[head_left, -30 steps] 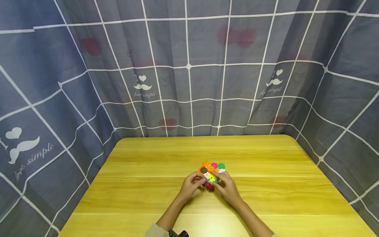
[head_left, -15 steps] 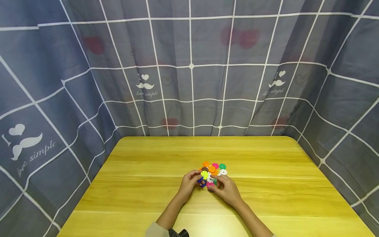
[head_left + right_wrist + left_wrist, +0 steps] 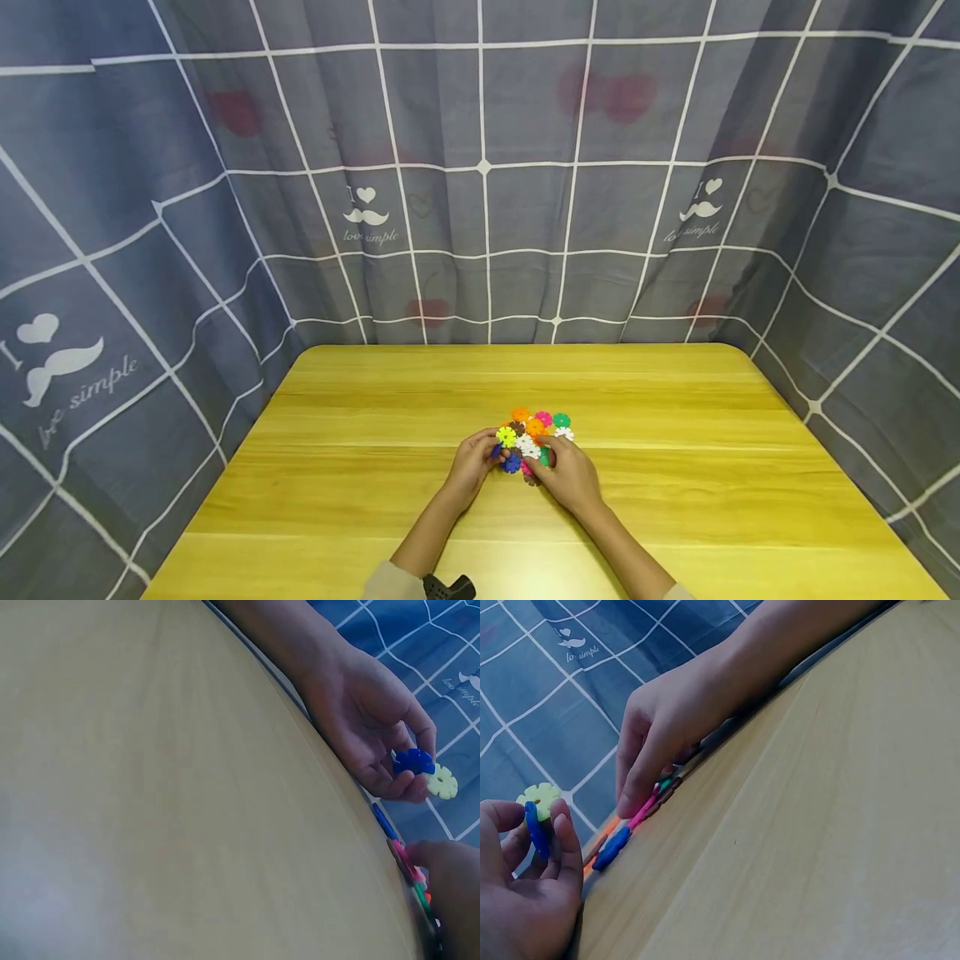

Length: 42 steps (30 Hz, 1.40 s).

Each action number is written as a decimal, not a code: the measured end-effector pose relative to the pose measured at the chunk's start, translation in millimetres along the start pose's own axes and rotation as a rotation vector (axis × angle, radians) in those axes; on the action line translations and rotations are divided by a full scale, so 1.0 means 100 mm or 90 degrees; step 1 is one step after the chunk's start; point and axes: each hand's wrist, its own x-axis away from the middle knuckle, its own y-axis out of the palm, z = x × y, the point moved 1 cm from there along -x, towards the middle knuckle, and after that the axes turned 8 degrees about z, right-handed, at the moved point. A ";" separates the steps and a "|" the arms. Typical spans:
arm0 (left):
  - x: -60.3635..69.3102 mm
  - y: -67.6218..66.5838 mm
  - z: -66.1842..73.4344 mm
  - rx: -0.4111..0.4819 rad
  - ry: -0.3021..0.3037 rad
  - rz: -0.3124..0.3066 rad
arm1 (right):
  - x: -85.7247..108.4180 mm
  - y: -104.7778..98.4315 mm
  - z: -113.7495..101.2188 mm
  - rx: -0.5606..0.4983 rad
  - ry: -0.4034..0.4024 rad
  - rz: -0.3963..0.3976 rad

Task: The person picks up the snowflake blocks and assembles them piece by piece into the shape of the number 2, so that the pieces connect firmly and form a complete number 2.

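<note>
Discs (image 3: pixel 536 427) shaped like flowers lie bunched on the table (image 3: pixel 337 408) in front of a person. At left, the left hand (image 3: pixel 468 468) pinches a blue disc (image 3: pixel 414 760) above the table, a yellow disc (image 3: pixel 443 782) against it just right of the fingertips. The right hand (image 3: pixel 576 478) rests at the bunch's near right, thumb at a pink disc (image 3: pixel 640 814); whether it grips one cannot be told. Another blue disc (image 3: pixel 511 463) lies at the bunch's near left, between the hands.
</note>
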 end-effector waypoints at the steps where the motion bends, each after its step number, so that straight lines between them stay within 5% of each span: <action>1: 0.00 0.00 0.00 0.006 -0.001 -0.003 | 0.00 0.00 0.00 0.000 0.005 0.004; 12: -0.01 0.00 0.00 0.045 -0.022 -0.021 | 0.02 -0.02 0.03 -0.092 0.044 0.008; 24: 0.06 0.05 0.02 -0.052 0.003 -0.019 | 0.02 -0.17 -0.19 -0.387 0.072 0.036; 29: 0.08 0.06 0.01 -0.080 0.011 -0.023 | 0.03 -0.25 -0.29 -0.426 0.100 0.018; 42: 0.05 0.04 0.00 -0.092 0.035 -0.049 | 0.01 -0.23 -0.32 -0.481 -0.008 0.018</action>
